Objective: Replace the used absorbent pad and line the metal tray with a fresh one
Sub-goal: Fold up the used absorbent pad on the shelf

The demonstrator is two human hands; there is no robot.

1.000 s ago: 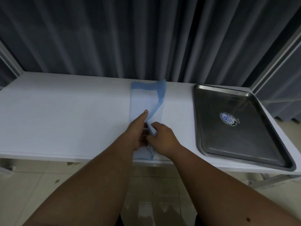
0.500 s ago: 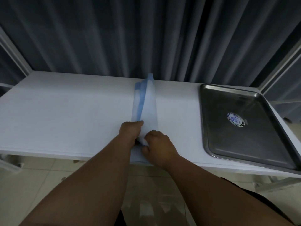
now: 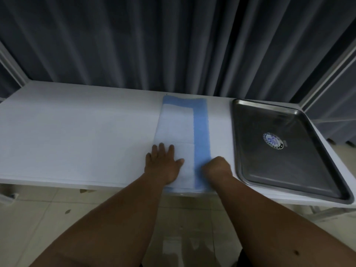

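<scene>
Hands work a folded pad (image 3: 177, 132) lying flat on a white table (image 3: 77, 132), just left of a bare metal tray (image 3: 256, 170). The left hand (image 3: 163, 164) presses it with fingers spread. The right hand (image 3: 216, 168), fingers curled, sits at the pad's blue right border; whether it grips that edge cannot be told. Dark curtains (image 3: 173, 45) hang behind.

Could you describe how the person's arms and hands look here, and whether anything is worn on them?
Both forearms are bare, with no sleeves in view. The left hand and right hand wear no gloves, and no watch, ring or bracelet shows. A small dark mark sits on the right forearm, near the frame's lower edge.
</scene>
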